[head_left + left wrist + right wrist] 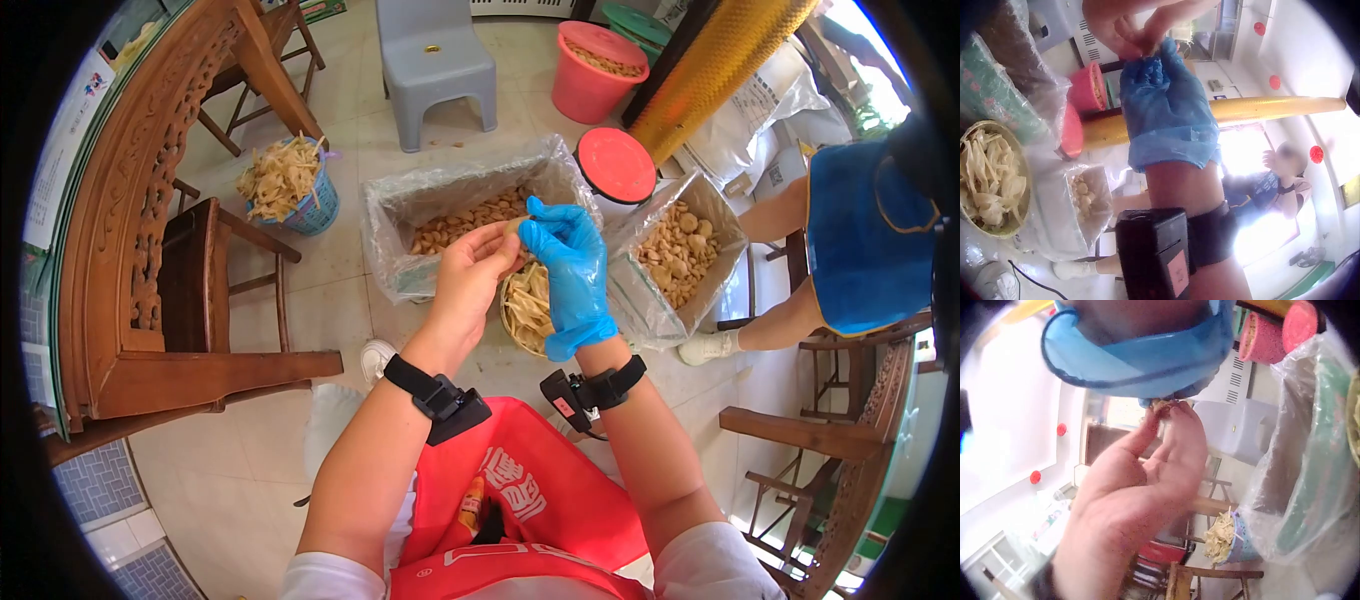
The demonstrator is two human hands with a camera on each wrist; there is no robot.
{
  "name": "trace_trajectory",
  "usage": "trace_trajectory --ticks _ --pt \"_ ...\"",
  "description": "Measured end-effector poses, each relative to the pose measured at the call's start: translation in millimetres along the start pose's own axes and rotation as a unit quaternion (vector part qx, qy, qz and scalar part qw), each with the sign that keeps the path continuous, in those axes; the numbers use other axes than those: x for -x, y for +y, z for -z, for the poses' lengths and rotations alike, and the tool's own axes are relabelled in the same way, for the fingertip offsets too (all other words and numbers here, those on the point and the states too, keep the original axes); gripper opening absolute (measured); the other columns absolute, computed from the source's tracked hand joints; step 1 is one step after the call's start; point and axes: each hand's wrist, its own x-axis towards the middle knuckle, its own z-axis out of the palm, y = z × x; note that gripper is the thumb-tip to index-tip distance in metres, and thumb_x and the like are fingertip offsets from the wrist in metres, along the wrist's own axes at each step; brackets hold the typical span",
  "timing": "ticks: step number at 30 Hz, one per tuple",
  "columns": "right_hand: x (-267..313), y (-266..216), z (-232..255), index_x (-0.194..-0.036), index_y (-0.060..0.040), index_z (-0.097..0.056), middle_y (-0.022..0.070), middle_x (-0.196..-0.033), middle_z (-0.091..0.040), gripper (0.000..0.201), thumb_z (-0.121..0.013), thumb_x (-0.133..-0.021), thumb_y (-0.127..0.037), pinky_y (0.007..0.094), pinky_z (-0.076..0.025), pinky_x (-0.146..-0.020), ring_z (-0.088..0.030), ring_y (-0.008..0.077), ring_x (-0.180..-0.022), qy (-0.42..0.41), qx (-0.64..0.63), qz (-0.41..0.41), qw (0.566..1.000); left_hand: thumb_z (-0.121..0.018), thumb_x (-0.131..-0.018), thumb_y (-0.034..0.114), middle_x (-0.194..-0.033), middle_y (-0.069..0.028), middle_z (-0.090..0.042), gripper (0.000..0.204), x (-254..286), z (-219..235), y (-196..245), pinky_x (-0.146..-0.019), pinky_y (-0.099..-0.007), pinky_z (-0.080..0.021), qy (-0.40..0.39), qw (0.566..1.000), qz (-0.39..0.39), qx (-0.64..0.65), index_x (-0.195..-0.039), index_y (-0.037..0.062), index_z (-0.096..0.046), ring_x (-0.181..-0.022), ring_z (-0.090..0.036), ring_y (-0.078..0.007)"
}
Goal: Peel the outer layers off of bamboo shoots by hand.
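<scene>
My bare left hand (468, 280) and my right hand (568, 272), in a blue disposable glove, meet at the fingertips over the plastic-lined bins. Between them they pinch a small pale tan piece (1161, 405), mostly hidden by the fingers; its kind cannot be made out. Behind the hands stands a lined bin (385, 215) with many brownish tan pieces (470, 220). Below the gloved hand is a round basket (1022, 156) of pale, peel-like strips (528, 305). To the right, another lined bin (625, 285) holds rounder tan pieces (682, 255).
A blue basket (315, 205) heaped with pale strips stands at left beside wooden furniture (190, 370). Beyond the bins are a grey stool (438, 75), a pink bucket (580, 95) and a red-lidded tub (615, 165). Someone in a blue apron (865, 240) sits at right.
</scene>
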Motion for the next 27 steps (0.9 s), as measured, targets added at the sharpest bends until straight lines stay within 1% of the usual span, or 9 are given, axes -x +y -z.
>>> trace_trajectory --ticks 8,10,12,13,16,18,20,24,27 --pt "1.2 4.9 -2.6 -0.098 -0.0015 -0.055 0.0128 -0.113 -0.059 0.021 -0.065 -0.079 0.0 0.0283 -0.047 -0.081 -0.058 0.014 -0.09 0.08 -0.006 0.04 0.996 -0.057 -0.091 0.019 -0.101 -0.0039 -0.061 0.028 -3.2 2.4 3.2 -0.088 -0.0276 -0.046 0.062 0.998 -0.012 0.023 -0.112 0.001 -0.057 -0.091 -0.057 -0.0115" --pt "-2.0 4.9 3.0 -0.098 -0.0009 -0.055 0.0128 -0.111 -0.06 0.021 -0.064 -0.079 0.0 0.0276 -0.048 -0.079 -0.058 0.0139 -0.089 0.096 -0.03 0.041 0.994 -0.056 -0.092 0.021 -0.099 -0.0035 -0.06 0.027 -8.7 12.4 10.3 -0.085 -0.0272 -0.047 0.098 0.992 -0.062 0.046 -0.111 0.001 -0.057 -0.089 -0.056 -0.0115" --pt "-5.5 3.2 15.4 -0.097 0.001 -0.057 0.0116 -0.102 -0.063 0.022 -0.067 -0.078 -0.001 0.0256 -0.048 -0.076 -0.059 0.0133 -0.084 0.121 -0.012 -0.012 0.992 -0.055 -0.093 0.021 -0.099 -0.0037 -0.059 0.026 -5.9 15.8 18.2 -0.083 -0.0272 -0.047 0.097 0.993 -0.064 0.031 -0.11 0.0016 -0.057 -0.089 -0.056 -0.0118" --pt "-11.9 -5.2 29.4 -0.099 0.0025 -0.059 0.0091 -0.092 -0.064 0.025 -0.069 -0.077 -0.005 0.0245 -0.048 -0.076 -0.06 0.0133 -0.081 0.06 0.159 -0.113 0.979 -0.054 -0.093 0.021 -0.099 -0.0042 -0.059 0.026 -3.9 13.9 22.5 -0.083 -0.0273 -0.047 0.102 0.993 -0.05 0.015 -0.11 0.002 -0.056 -0.089 -0.057 -0.0121" --pt "-16.1 9.3 44.2 -0.101 0.0034 -0.061 0.0076 -0.087 -0.064 0.03 -0.07 -0.075 -0.009 0.0257 -0.048 -0.076 -0.06 0.0137 -0.079 0.026 0.215 -0.144 0.966 -0.053 -0.094 0.021 -0.1 -0.0056 -0.059 0.025 -3.8 18.3 21.2 -0.083 -0.0275 -0.047 0.103 0.994 -0.023 0.007 -0.111 0.0025 -0.055 -0.09 -0.057 -0.0129" --pt "-18.0 13.0 39.9 -0.107 0.0029 -0.059 0.0095 -0.094 -0.064 0.033 -0.068 -0.08 -0.013 0.028 -0.047 -0.081 -0.06 0.0145 -0.087 0.047 0.218 -0.112 0.968 -0.052 -0.094 0.02 -0.1 -0.0065 -0.06 0.025 -3.5 19.6 19.8 -0.083 -0.0276 -0.047 0.1 0.995 -0.012 0.015 -0.112 0.0026 -0.055 -0.09 -0.057 -0.0133" --pt "-21.6 6.5 26.1 -0.114 0.0014 -0.058 0.0099 -0.108 -0.061 0.034 -0.065 -0.085 -0.016 0.0288 -0.044 -0.088 -0.057 0.0145 -0.098 0.049 -0.03 -0.049 0.997 -0.049 -0.095 0.019 -0.103 -0.0078 -0.06 0.025 -3.0 19.9 20.8 -0.084 -0.0279 -0.047 0.089 0.996 -0.016 0.018 -0.114 0.0025 -0.052 -0.092 -0.057 -0.0142" --pt "-22.4 4.5 20.4 -0.121 -0.0025 -0.055 0.006 -0.117 -0.057 0.037 -0.061 -0.088 -0.02 0.028 -0.041 -0.092 -0.053 0.0143 -0.106 0.03 0.08 -0.015 0.996 -0.046 -0.096 0.019 -0.106 -0.0089 -0.06 0.028 -1.9 16.8 19.7 -0.084 -0.0282 -0.047 0.067 0.998 -0.008 -0.016 -0.118 0.0019 -0.05 -0.093 -0.058 -0.0147" --pt "-19.3 4.5 13.2 -0.119 0.0002 -0.056 0.0064 -0.119 -0.058 0.035 -0.061 -0.088 -0.014 0.0279 -0.042 -0.091 -0.054 0.0126 -0.102 -0.112 0.109 -0.024 0.987 -0.044 -0.097 0.021 -0.104 -0.0084 -0.06 0.03 -1.5 12.6 17.6 -0.083 -0.0285 -0.047 0.052 0.997 0.008 -0.058 -0.121 0.0019 -0.048 -0.092 -0.059 -0.0149"
